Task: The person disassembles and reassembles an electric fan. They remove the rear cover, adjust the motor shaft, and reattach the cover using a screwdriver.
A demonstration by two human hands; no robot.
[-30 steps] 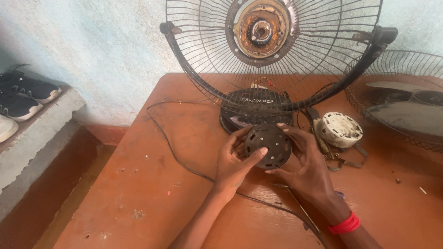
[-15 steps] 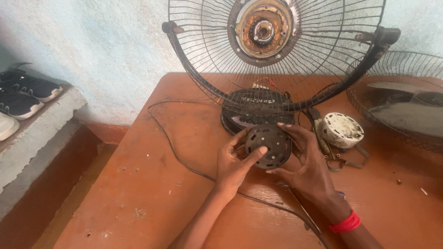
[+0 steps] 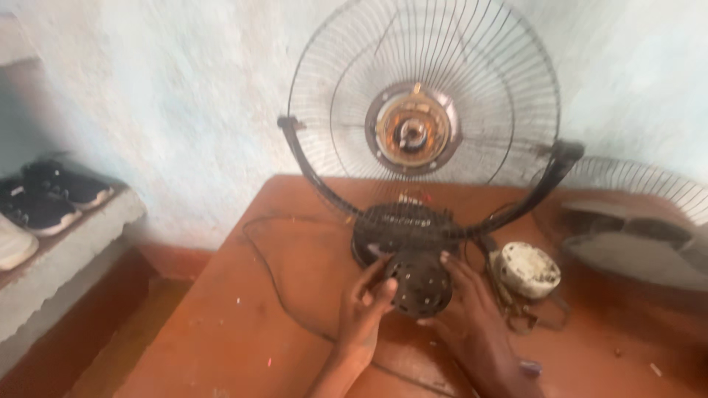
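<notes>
Fan guard (image 3: 424, 96) now fully in view, both hands' fingers (image 3: 369, 284) grasping black cover (image 3: 420, 284) on orange table (image 3: 243, 332) by pale wall (image 3: 184, 96).

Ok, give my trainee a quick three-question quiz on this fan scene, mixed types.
1. True or false: both hands grip the round black vented cover.
2. Which lies right of the cover? A) shoes B) white round part C) bottle
3. Fill in: the wire fan guard stands upright against the ____.

Key:
1. True: left hand and right hand clasp it.
2. B, the white round part.
3. Wall.
</notes>
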